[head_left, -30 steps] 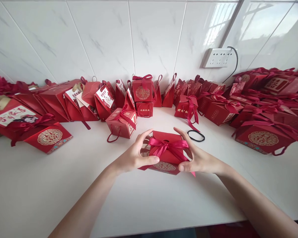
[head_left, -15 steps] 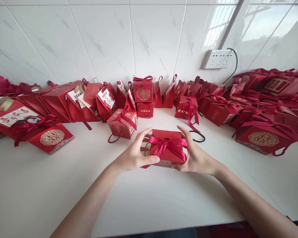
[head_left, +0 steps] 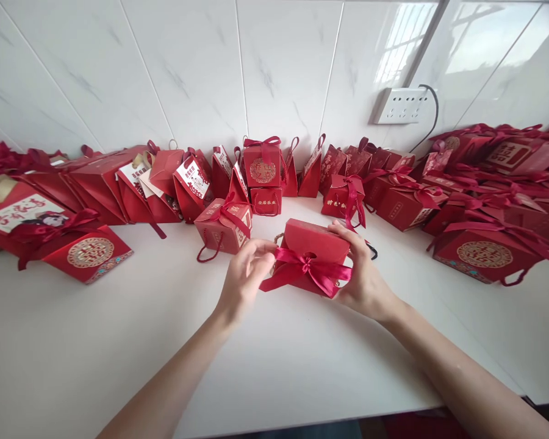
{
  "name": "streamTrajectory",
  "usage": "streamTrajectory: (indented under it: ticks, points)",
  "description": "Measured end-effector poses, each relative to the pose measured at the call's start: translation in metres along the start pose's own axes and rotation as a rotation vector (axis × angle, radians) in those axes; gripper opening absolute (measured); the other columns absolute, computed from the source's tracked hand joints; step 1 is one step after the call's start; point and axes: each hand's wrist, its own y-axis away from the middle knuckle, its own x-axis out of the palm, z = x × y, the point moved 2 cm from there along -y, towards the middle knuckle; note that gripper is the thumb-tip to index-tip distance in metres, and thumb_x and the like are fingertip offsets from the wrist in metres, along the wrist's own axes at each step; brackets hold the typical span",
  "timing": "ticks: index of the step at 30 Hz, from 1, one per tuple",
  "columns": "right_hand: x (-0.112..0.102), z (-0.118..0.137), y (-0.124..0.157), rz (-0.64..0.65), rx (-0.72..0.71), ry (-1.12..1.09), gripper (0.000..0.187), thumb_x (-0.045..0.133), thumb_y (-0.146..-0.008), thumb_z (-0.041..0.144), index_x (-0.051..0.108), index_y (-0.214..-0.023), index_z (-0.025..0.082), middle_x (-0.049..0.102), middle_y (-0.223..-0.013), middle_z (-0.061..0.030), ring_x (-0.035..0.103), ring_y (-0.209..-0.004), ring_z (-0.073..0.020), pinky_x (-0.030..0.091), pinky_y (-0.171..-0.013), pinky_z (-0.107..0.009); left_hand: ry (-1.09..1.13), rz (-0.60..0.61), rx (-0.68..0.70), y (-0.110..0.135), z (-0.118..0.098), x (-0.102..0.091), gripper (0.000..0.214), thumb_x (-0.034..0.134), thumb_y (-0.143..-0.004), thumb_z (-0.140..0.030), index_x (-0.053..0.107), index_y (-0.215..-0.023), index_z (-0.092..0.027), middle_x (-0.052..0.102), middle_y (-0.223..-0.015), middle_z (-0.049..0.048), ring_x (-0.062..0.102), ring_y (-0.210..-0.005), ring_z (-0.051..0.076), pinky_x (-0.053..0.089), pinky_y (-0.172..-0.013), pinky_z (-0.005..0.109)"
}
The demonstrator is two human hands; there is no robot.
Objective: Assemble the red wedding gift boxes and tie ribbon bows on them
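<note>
A red gift box point(head_left: 318, 236) tied with a dark pink ribbon bow point(head_left: 306, 265) is tilted toward me above the white table. My right hand point(head_left: 363, 277) grips its right side, thumb low and fingers at the top right edge. At the box's left edge, my left hand point(head_left: 249, 271) pinches a loop of the ribbon between thumb and fingers. A ribbon tail hangs below that hand. Rope handles show partly at the box's sides, and its underside is hidden.
Several red gift boxes line the tiled wall, including a stacked pair point(head_left: 263, 174). A pinkish box point(head_left: 224, 224) stands just beyond my left hand. Bowed boxes sit at left point(head_left: 89, 250) and right point(head_left: 485, 251). A power strip point(head_left: 402, 105) is on the wall above the table point(head_left: 274, 366).
The box has tipped so that its top flap rises and its front turns down. My left hand has shifted from the box's side to the ribbon loop.
</note>
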Motion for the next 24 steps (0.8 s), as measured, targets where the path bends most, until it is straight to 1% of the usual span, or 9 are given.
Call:
streamTrajectory:
  ticks: [3,6,8,10,13,16,18,21,24]
  points:
    - [0.003,0.0,0.001,0.025,0.019,-0.014,0.094,0.071,-0.075,0.036,0.009,-0.144,0.023,0.03,-0.14,-0.022,0.032,-0.134,-0.038,0.041,-0.103,-0.053,-0.207,-0.132,0.153,0.005,-0.003,0.004,0.014,0.06,-0.083,-0.032,0.059,-0.084,-0.018,0.064,-0.082,0.0024,0.06,-0.08,0.015,0.048,-0.076,0.028]
    - [0.006,0.0,0.002,0.019,0.024,-0.021,0.098,0.074,-0.073,0.038,0.009,-0.144,0.023,0.028,-0.141,-0.0222,0.036,-0.131,-0.0377,0.043,-0.101,-0.054,-0.361,-0.227,0.528,0.009,-0.007,0.007,0.005,0.06,-0.083,-0.018,0.057,-0.079,-0.019,0.058,-0.072,-0.0013,0.055,-0.068,0.01,0.047,-0.066,0.023]
    - [0.007,0.0,0.003,-0.001,0.032,-0.027,0.098,0.075,-0.072,0.038,0.01,-0.145,0.023,0.029,-0.14,-0.0219,0.038,-0.13,-0.0371,0.043,-0.101,-0.053,-0.45,-0.197,0.787,0.013,-0.008,0.009,0.01,0.061,-0.081,-0.01,0.057,-0.081,-0.018,0.057,-0.071,-0.0017,0.053,-0.066,0.01,0.047,-0.063,0.024]
    - [0.008,0.0,0.004,-0.028,0.038,-0.036,0.099,0.076,-0.071,0.037,0.011,-0.144,0.024,0.03,-0.14,-0.021,0.037,-0.13,-0.0362,0.044,-0.101,-0.053,-0.574,-0.106,0.998,0.017,-0.009,0.012,0.014,0.063,-0.078,-0.006,0.06,-0.085,-0.017,0.057,-0.07,-0.001,0.052,-0.066,0.011,0.047,-0.064,0.026]
    - [0.009,0.003,0.004,-0.058,0.03,-0.055,0.099,0.077,-0.07,0.035,0.012,-0.144,0.025,0.03,-0.141,-0.0196,0.038,-0.13,-0.035,0.044,-0.101,-0.052,-0.717,0.005,1.191,0.024,-0.007,0.017,0.019,0.065,-0.075,-0.004,0.063,-0.091,-0.015,0.058,-0.067,-0.0008,0.051,-0.066,0.012,0.048,-0.068,0.03]
    - [0.008,0.004,0.003,-0.057,0.024,-0.075,0.099,0.077,-0.07,0.032,0.012,-0.144,0.025,0.03,-0.141,-0.0194,0.041,-0.128,-0.0341,0.043,-0.102,-0.051,-0.731,0.008,1.207,0.027,-0.005,0.019,0.021,0.065,-0.074,-0.003,0.063,-0.091,-0.015,0.057,-0.066,-0.0009,0.051,-0.066,0.012,0.048,-0.068,0.029]
    - [0.008,0.003,0.003,-0.054,0.037,-0.078,0.098,0.077,-0.07,0.032,0.013,-0.144,0.024,0.031,-0.14,-0.0196,0.041,-0.128,-0.0339,0.043,-0.102,-0.05,-0.681,-0.039,1.137,0.023,-0.004,0.017,0.017,0.063,-0.076,-0.004,0.061,-0.088,-0.016,0.058,-0.066,-0.0007,0.051,-0.066,0.012,0.048,-0.066,0.029]
    - [0.01,-0.001,0.002,-0.06,0.063,-0.06,0.097,0.076,-0.069,0.037,0.014,-0.143,0.022,0.033,-0.137,-0.0207,0.041,-0.128,-0.0346,0.044,-0.101,-0.05,-0.622,-0.209,0.953,0.014,0.0,0.005,0.014,0.06,-0.079,-0.004,0.058,-0.085,-0.017,0.06,-0.069,-0.0007,0.054,-0.064,0.011,0.048,-0.065,0.025]
    - [0.008,-0.002,-0.003,-0.109,0.065,-0.009,0.097,0.074,-0.071,0.041,0.013,-0.142,0.021,0.033,-0.137,-0.0216,0.04,-0.129,-0.0348,0.045,-0.1,-0.05,-0.675,-0.382,0.824,0.003,0.002,-0.013,0.011,0.061,-0.078,-0.007,0.058,-0.082,-0.018,0.06,-0.067,-0.0024,0.055,-0.059,0.009,0.047,-0.06,0.02]
